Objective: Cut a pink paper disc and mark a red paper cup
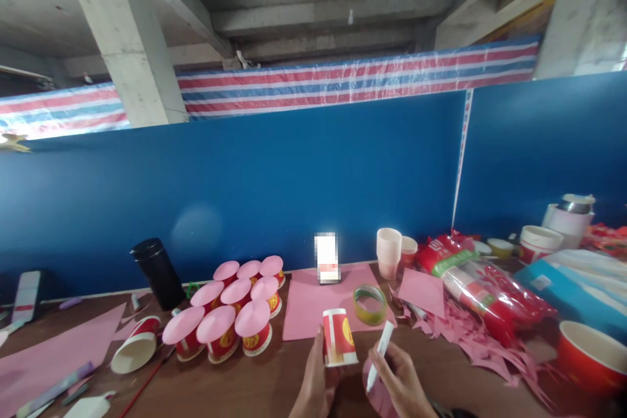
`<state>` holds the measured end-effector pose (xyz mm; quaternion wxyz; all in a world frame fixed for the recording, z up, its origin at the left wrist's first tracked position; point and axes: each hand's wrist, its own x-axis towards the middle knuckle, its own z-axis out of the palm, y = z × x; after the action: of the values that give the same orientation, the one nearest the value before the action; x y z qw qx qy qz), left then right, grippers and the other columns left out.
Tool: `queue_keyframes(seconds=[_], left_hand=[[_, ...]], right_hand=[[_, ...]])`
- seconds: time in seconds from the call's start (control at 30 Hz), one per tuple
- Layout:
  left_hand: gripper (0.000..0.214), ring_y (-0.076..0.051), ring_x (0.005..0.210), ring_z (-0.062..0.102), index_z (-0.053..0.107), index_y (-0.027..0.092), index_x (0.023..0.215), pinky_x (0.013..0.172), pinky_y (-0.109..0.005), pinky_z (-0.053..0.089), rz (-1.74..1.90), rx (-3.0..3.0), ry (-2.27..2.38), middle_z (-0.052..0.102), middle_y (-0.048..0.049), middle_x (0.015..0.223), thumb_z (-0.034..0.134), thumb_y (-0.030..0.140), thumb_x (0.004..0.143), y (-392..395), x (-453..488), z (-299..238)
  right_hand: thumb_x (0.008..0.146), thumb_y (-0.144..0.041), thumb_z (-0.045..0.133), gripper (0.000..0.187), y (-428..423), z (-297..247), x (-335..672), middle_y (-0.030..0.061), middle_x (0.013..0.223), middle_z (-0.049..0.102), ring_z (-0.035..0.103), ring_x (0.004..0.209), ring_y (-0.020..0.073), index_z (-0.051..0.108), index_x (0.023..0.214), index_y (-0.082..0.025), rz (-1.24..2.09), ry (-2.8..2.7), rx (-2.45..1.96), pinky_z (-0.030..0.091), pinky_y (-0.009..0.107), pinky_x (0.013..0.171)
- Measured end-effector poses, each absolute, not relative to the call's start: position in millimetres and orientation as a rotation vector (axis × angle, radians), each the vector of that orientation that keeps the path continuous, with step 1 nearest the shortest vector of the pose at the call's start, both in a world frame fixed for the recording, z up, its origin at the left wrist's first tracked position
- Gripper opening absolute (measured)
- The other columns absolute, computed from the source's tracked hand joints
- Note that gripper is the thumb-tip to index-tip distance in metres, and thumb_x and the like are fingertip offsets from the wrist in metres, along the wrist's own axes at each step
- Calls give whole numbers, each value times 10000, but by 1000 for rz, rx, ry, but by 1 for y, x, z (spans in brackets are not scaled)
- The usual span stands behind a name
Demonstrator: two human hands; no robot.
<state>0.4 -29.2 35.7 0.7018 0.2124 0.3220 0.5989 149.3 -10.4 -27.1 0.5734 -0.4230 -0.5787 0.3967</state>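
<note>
My left hand is closed around the side of a red paper cup with a white rim and a yellow emblem, which tilts slightly. In my right hand is a white pen, possibly a glue pen or marker, slanting down to the left. A round pink paper lies by the pen's lower end, partly hidden by the right hand; whether the fingers also grip it I cannot tell. Left of my hands, several red cups stand upside down in rows, each topped with a pink paper disc.
Green tape and a phone are on a pink sheet. Stacked white cups, a red plastic pack and pink scraps stand right. A black bottle and lying cup are left.
</note>
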Motion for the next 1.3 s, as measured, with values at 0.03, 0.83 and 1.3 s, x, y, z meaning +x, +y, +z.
queue_keyframes(seconds=[0.03,0.83,1.3], left_hand=[[529,-290,906,608,632,132,1024,854,-412,423,1330,476,711,679,-124,900,618,525,671,-28,0,36],[614,-302,944,606,591,119,1111,881,-434,421,1263,391,720,669,-145,992,554,574,701,-18,-1,22],[504,-246,830,627,622,118,1040,838,-385,440,1268,347,733,683,-116,876,599,497,709,-2,-6,0]], right_hand=[[791,-434,557,344,-11,-27,149,-19,568,403,370,534,105,491,609,-150,931,-1354,-993,351,209,483],[800,-425,555,312,-10,-31,149,-20,574,419,386,529,107,518,658,-150,1012,-1300,-964,355,207,483],[802,-439,547,322,-11,-27,148,-27,576,393,375,533,109,483,649,-163,1018,-1291,-942,348,214,490]])
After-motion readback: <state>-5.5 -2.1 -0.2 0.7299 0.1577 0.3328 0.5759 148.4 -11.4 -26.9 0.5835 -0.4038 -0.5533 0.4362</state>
